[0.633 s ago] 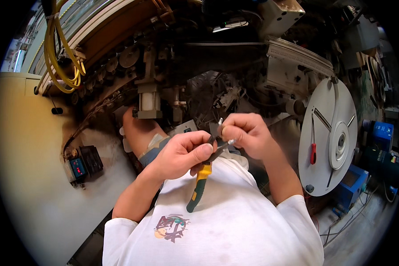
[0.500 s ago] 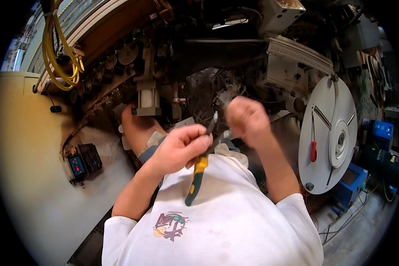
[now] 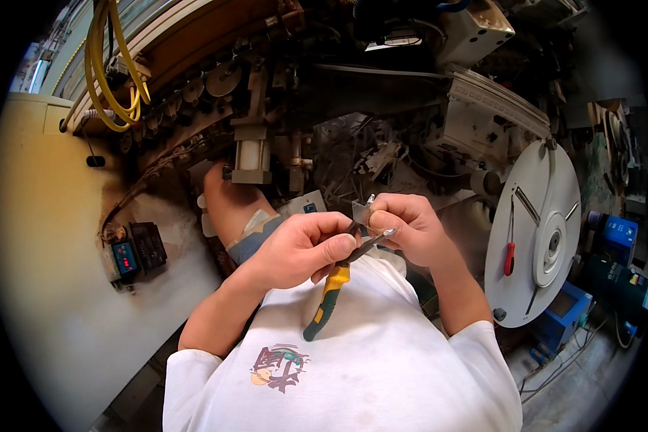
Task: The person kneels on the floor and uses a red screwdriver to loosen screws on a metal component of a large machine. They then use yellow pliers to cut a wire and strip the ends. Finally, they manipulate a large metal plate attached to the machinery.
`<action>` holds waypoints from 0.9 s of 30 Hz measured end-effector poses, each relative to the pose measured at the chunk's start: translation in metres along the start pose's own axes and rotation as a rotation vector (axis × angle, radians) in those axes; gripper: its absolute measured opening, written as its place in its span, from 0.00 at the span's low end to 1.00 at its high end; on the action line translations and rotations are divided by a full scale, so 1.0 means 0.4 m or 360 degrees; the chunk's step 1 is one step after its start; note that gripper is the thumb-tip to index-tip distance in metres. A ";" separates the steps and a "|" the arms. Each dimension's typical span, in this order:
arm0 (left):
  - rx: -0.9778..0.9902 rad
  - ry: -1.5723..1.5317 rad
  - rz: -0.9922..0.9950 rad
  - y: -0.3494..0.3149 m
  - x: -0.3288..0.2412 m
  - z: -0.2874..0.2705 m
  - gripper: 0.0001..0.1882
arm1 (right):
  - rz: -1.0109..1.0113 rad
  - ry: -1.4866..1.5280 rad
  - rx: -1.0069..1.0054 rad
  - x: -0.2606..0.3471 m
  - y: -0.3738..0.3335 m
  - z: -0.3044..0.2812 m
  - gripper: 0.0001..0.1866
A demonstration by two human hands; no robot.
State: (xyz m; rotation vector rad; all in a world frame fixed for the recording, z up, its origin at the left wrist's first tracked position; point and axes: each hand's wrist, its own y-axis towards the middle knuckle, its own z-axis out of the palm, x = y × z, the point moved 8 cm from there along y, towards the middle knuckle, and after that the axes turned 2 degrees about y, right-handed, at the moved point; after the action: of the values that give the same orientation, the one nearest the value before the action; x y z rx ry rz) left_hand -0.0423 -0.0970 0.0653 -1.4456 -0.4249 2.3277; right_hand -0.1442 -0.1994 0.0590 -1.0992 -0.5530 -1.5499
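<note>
My left hand [image 3: 302, 248] is closed round the head end of a pair of pliers [image 3: 329, 302] with green and yellow grips. Its handles hang down in front of my white shirt. The dark jaws point right, and something shiny and whitish shows at their tip, just under the right fingers. My right hand [image 3: 408, 223] is pinched, thumb against fingers, on a small thin greyish piece [image 3: 361, 213] beside the left fingertips. A bright silvery bit sticks up above that pinch. Exactly what the small piece is, I cannot make out.
A dusty machine with a metal cylinder [image 3: 252, 155] stands ahead. At right are a large white disc [image 3: 529, 288] and, over it, a red-handled screwdriver [image 3: 510, 258]. A small box with a red display [image 3: 125, 258] sits left, below yellow hoses [image 3: 93, 72]. Blue units [image 3: 561, 309] stand far right.
My right hand, blurred and higher before, has come down close to the left and now pinches the small piece. The pliers' jaws have swung from pointing up to pointing right.
</note>
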 end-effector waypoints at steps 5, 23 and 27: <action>0.0029 0.0054 -0.0021 -0.020 0.010 -0.001 0.15 | -0.0144 -0.0263 0.0003 0.006 0.016 -0.017 0.08; -0.0007 -0.0147 -0.0116 -0.006 0.021 -0.007 0.11 | -0.0254 -0.0596 0.0002 0.033 0.017 -0.026 0.09; -0.0092 -0.0077 -0.0112 -0.013 0.007 -0.019 0.09 | -0.0280 0.0200 -0.0648 0.015 0.053 -0.245 0.12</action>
State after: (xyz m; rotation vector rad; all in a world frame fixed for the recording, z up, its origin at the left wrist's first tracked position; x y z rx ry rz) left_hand -0.0359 -0.0908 0.0622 -1.3797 -0.5521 2.3160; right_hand -0.1586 -0.2884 0.0149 -1.2699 -0.2573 -1.9270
